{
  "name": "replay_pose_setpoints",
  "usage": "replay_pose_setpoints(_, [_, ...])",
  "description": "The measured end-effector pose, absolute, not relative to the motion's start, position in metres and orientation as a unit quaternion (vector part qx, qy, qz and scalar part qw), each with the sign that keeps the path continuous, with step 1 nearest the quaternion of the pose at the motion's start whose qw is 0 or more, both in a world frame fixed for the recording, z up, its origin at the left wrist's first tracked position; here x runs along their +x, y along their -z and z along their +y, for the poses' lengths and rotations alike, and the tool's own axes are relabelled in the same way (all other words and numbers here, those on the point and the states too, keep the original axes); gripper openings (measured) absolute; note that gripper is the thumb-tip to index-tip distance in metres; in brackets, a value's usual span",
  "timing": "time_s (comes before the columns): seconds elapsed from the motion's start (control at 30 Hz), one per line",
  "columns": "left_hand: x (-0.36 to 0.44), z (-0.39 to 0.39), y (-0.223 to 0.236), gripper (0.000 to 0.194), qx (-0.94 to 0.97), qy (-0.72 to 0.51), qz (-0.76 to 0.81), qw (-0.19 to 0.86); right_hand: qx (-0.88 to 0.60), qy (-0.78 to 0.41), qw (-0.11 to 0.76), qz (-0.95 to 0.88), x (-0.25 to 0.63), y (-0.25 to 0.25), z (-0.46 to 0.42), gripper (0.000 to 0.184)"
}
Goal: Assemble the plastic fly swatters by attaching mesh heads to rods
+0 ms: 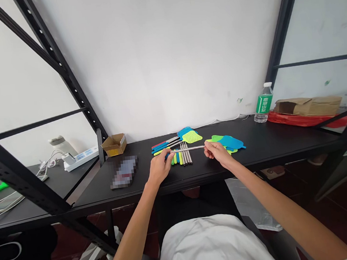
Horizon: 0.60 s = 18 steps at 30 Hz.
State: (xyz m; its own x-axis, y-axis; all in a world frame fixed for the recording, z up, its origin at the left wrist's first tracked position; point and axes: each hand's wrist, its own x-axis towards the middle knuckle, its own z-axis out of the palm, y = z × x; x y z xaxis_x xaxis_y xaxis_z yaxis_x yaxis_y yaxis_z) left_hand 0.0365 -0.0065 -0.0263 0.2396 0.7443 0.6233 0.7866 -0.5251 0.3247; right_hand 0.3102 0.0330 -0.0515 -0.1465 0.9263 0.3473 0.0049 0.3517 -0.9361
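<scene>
My left hand and my right hand hold a thin steel fly swatter handle level between them, one end in each hand's fingers. A small blue piece shows at the left hand's fingertips. Just beneath the rod lies a row of upright-laid handles with green, yellow and blue grips. Beyond them are several assembled swatters with coloured handles and a lime mesh head. Close to my right hand lies a pile of blue and green plastic swatter heads.
The black shelf-table holds a blurred flat package, a small cardboard box and a green-labelled water bottle. A cardboard package sits on a red tray at right. Black metal shelf uprights frame both sides.
</scene>
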Motion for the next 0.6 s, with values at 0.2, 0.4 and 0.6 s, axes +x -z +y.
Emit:
replay_pose_setpoints(0.2, [0.0378, -0.0058, 0.0269, 0.034, -0.804, 0.363, -0.468, 0.057, -0.377, -0.427, 0.528, -0.63, 0.3098, 0.0516, 0.0334, 0.055])
replay_pose_setpoints(0.4, [0.0379, -0.0047, 0.0283, 0.035, -0.808, 0.344, -0.472, 0.073, -0.38, -0.423, 0.536, -0.623, 0.3101, 0.0508, 0.0322, 0.056])
replay_pose_setpoints(0.6, [0.0385, -0.0043, 0.0288, 0.035, -0.814, 0.315, -0.479, 0.092, -0.38, -0.413, 0.542, -0.626, 0.3102, 0.0517, 0.0319, 0.055])
